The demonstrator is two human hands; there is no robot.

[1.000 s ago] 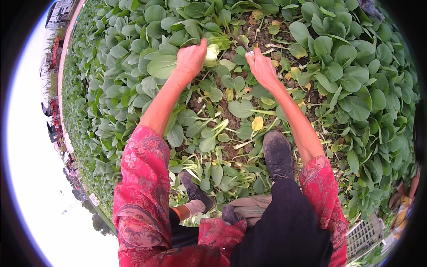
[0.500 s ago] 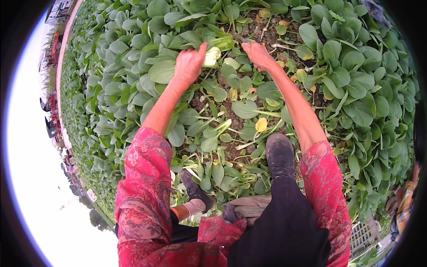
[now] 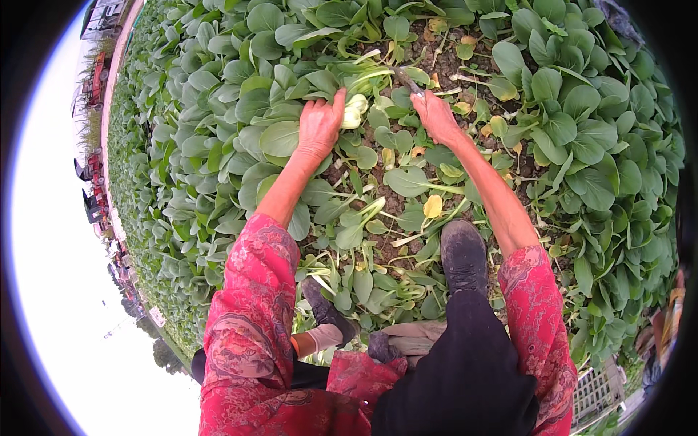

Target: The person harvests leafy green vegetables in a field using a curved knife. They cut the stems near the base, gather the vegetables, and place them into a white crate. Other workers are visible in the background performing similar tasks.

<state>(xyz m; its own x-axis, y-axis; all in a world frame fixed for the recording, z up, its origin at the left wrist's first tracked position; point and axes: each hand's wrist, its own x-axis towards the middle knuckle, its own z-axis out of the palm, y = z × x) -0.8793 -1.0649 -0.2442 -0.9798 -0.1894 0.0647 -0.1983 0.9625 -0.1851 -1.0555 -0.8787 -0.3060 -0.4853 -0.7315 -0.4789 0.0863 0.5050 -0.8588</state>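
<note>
My left hand (image 3: 321, 123) grips a bok choy head (image 3: 352, 110), whose pale bulbous base shows right of my fingers and whose leaves fan out above them. In my right hand (image 3: 432, 116), fingers closed round its handle, is a knife (image 3: 403, 78) with a narrow, soiled blade pointing up and left, beside the stalks. Between and below my hands, loose cut leaves, pale stalks and a yellow leaf (image 3: 432, 207) lie on brown soil.
Dense bok choy plants grow to the left (image 3: 189, 174) and right (image 3: 589, 145). My dark shoe (image 3: 462, 258) stands on the strip between them. A grey crate (image 3: 595, 396) is at the lower right, cloth-like items beside it. Red vehicles (image 3: 96, 76) line a path at far left.
Both hands have drawn a little toward me, the bok choy moving with the left one. More of the knife blade shows now. The whole view has shifted slightly.
</note>
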